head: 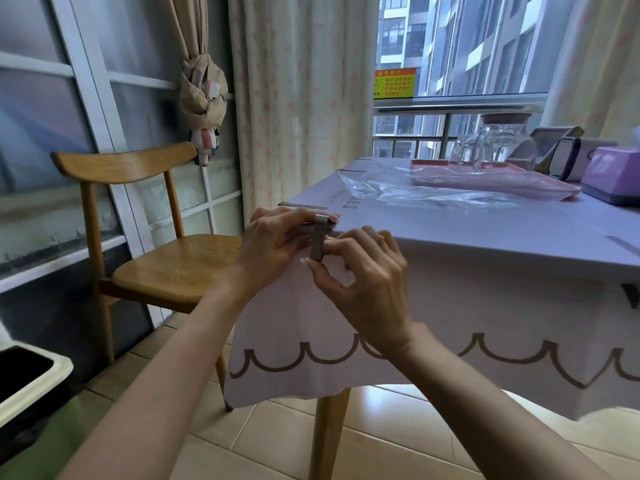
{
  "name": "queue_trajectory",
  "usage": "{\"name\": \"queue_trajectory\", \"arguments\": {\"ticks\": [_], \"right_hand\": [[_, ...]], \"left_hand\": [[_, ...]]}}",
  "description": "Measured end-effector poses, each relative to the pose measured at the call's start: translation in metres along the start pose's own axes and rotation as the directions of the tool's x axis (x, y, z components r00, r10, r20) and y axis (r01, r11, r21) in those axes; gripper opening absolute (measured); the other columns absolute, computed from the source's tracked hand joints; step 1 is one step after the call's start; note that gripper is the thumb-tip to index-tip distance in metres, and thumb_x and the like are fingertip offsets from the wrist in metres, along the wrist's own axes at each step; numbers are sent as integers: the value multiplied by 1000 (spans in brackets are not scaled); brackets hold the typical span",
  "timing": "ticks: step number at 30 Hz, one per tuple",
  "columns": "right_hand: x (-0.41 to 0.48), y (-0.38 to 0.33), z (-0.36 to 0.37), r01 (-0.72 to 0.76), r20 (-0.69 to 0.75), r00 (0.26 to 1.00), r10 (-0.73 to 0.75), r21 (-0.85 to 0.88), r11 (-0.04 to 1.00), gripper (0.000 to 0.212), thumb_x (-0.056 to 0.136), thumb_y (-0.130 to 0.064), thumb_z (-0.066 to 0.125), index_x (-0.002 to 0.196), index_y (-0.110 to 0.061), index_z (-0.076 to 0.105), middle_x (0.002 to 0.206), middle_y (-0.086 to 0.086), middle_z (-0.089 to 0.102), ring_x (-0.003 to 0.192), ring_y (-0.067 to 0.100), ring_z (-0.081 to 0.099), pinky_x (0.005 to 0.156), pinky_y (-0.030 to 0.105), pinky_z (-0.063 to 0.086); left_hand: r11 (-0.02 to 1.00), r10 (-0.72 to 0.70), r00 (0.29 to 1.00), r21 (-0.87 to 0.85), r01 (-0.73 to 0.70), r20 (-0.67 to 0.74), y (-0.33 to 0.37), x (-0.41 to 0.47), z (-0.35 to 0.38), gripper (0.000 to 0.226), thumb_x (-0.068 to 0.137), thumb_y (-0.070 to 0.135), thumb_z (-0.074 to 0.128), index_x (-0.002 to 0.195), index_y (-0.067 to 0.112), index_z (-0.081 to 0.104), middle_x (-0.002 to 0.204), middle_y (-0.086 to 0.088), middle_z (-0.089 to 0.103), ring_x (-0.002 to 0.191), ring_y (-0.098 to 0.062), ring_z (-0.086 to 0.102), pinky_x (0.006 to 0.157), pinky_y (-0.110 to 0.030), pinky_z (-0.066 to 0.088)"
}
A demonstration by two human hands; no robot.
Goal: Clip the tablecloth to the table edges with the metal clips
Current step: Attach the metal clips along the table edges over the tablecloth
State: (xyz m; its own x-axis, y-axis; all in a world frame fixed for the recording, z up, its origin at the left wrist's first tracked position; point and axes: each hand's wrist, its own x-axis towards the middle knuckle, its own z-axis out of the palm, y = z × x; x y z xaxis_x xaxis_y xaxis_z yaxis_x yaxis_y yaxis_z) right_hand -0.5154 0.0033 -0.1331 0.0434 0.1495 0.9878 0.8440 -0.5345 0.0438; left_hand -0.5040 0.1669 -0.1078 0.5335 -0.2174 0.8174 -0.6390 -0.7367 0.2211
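Observation:
A pale lilac tablecloth (pixel 478 233) with a brown scalloped border covers the table and hangs over its near side. At the table's near left corner a grey metal clip (pixel 318 240) sits over the edge. My left hand (pixel 273 247) presses on the cloth at the corner, fingers against the clip's top. My right hand (pixel 367 282) pinches the clip's lower end between thumb and forefinger. A second metal clip (pixel 302 205) lies flat on the left edge just behind. Another clip (pixel 623 244) shows at the right edge of the near side.
A wooden chair (pixel 166 258) stands left of the table. On the table lie a clear plastic bag (pixel 415 192), a pink tray (pixel 540 185) with glassware, and a purple tissue box (pixel 613 174). A dark bin (pixel 24 379) sits at lower left. A wooden table leg (pixel 329 434) stands below the corner.

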Motion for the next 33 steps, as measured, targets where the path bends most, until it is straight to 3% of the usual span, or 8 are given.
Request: {"name": "queue_trajectory", "arguments": {"ticks": [5,10,16,20,24,26,28,33], "right_hand": [[3,-12,-1,-190,-3,981,195,217,958,20,81,-26,70,81,-6,66,78,-11,52,60,-6,35,60,8,36],[-14,-11,3,-168,70,985,158,178,970,22,81,-28,70,81,-6,66,74,3,59,55,5,46,47,29,47],[-28,6,-2,-69,145,988,52,119,990,23,85,-29,66,85,-6,68,79,2,62,55,1,44,45,23,46],[-25,11,-1,-46,167,986,30,94,995,23,85,-29,67,85,-6,69,81,3,64,53,7,50,46,24,48],[-23,11,-5,-56,168,985,40,94,994,18,83,-25,71,85,-7,70,82,1,66,57,0,44,50,14,43],[-24,10,-7,-52,158,987,40,78,996,19,84,-26,70,86,-8,69,83,1,68,59,2,50,50,18,47],[-25,9,-9,-37,152,988,30,46,998,21,84,-28,69,89,-8,69,90,3,70,71,12,62,56,29,52],[-11,9,-21,19,146,989,5,-161,987,46,83,-46,62,115,-15,55,118,10,61,110,24,51,93,35,39]], "left_hand": [[996,-1,998,90,-4,56,2,0,-2,44,85,39,40,118,23,64,117,3,67,111,-10,55,83,-29,32],[1000,9,997,-17,-8,80,-3,3,-2,32,88,38,45,116,35,61,119,10,65,116,-11,56,94,-47,42],[994,6,993,-111,8,119,-6,4,-4,31,89,32,49,117,30,61,123,9,63,120,-13,54,96,-52,43],[990,-30,983,-127,54,181,3,4,-13,37,93,38,37,119,30,62,128,13,59,125,-4,47,102,-50,35],[992,-83,964,-74,105,254,14,1,-20,69,77,80,23,122,39,55,128,23,51,119,15,36,101,-26,25],[998,-53,967,-19,60,249,16,0,-19,74,70,86,25,122,41,53,125,29,47,112,27,29,95,-9,19],[999,-51,969,-5,54,243,17,2,-20,69,69,85,31,121,43,51,121,38,41,109,31,25,91,-5,18],[997,-61,961,-30,72,269,15,1,-22,68,67,80,44,122,42,50,122,36,44,114,22,32,99,-30,34]]}}
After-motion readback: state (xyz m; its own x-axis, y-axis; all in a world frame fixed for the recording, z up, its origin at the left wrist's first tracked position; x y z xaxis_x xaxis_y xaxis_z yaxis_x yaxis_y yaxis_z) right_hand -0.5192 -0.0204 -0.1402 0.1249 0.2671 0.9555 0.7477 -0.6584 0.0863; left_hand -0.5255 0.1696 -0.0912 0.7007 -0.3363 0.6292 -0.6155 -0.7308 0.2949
